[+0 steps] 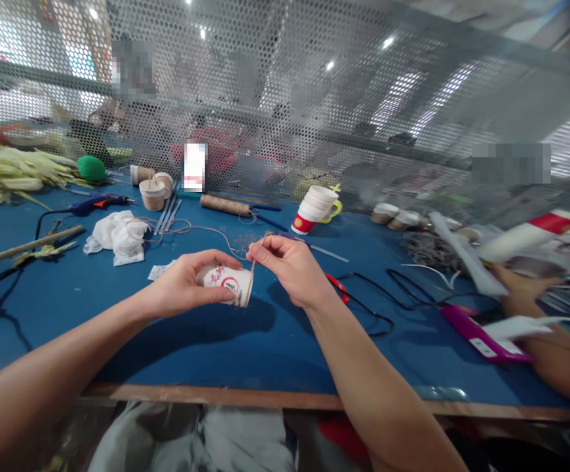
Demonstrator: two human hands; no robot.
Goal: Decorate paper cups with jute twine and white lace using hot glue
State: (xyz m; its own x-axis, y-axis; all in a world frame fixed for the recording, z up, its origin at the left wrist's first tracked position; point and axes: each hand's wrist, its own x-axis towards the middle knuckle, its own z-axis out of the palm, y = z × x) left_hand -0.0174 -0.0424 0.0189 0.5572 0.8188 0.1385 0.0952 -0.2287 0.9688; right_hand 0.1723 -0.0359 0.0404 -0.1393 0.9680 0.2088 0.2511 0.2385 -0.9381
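My left hand is wrapped round a printed white paper cup, tilted on its side above the blue table. Pinched in my right hand, just off the cup's right end, is brown twine that runs down along that end. More of the thin twine trails back over the table to the left, toward a crumpled white cloth. Behind my hands lies a spool of twine. Twine-wrapped paper cups stand at the back left.
A glue gun, glue sticks and corn husks occupy the left. Stacked paper cups stand behind my right hand. To the right are black cables, a purple power strip and another person's arm. A perforated metal screen borders the back.
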